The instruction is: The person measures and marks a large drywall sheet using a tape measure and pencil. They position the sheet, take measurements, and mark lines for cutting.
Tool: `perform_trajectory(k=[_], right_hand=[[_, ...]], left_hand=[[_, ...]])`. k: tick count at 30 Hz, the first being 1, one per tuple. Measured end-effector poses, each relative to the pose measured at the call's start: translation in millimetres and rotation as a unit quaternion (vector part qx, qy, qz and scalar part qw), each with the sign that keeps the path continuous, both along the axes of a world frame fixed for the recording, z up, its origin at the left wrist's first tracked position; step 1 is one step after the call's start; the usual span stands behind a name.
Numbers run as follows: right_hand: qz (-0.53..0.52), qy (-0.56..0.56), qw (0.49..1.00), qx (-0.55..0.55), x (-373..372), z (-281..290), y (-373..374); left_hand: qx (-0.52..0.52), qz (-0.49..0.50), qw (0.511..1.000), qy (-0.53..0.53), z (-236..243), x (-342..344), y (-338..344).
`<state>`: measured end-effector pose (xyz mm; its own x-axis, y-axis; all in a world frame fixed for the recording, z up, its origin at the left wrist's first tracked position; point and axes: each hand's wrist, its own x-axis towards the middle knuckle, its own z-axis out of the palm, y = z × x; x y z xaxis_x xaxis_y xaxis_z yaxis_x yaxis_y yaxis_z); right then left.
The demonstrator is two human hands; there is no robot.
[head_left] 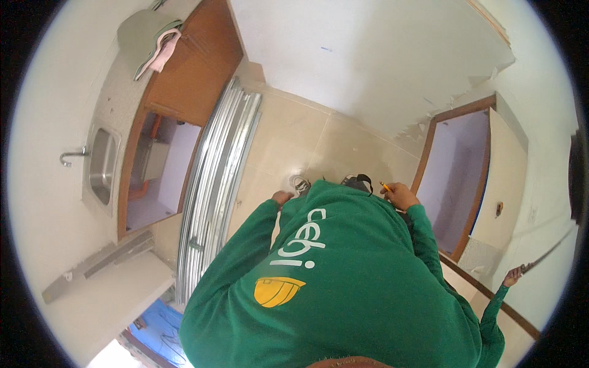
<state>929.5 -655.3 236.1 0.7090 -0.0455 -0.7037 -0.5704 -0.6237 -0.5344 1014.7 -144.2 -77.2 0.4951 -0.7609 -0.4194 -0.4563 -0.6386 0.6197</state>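
My right hand (402,197) is closed around a slim yellow-orange pencil (384,186), whose dark end points up and left. It hangs in front of my body, near the open cabinet on the right. My left hand (283,197) hangs low at my left side, beside the bundle of long silvery metal profiles (211,178) and above the tiled floor. Its fingers are mostly out of sight, so whether it holds anything cannot be made out. Both of my arms wear green sleeves.
Another person's hand (513,277) in a green sleeve grips a long thin dark tool at right. A counter with a steel sink (105,164) lines the left, with folded cloth or a hat (153,46) on it. An open cabinet (454,159) stands right; a pale wall (368,49) rises ahead.
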Motion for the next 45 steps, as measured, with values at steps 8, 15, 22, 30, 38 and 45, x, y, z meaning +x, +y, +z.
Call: perform_trajectory(k=[8,15,22,30,38,45], right_hand=[[0.047,0.040,0.994,-0.094,-4,3,3],[0.034,0.041,0.996,-0.067,-2,-16,1],[0.023,0.041,0.997,-0.059,16,-7,-2],[-0.092,-0.114,0.987,-0.070,9,-14,-41],[-0.273,-0.143,0.950,-0.046,20,-38,-149],[-0.243,-0.361,0.879,-0.194,137,75,-289]], left_hand=[[0.131,0.092,0.960,0.232,27,-18,51],[0.052,-0.063,0.997,0.005,31,4,47],[0.040,0.127,0.967,0.216,30,66,-9],[-0.008,0.250,0.933,0.260,45,86,-69],[0.173,0.318,0.898,0.252,63,73,-88],[0.154,0.228,0.929,0.247,84,17,-127]])
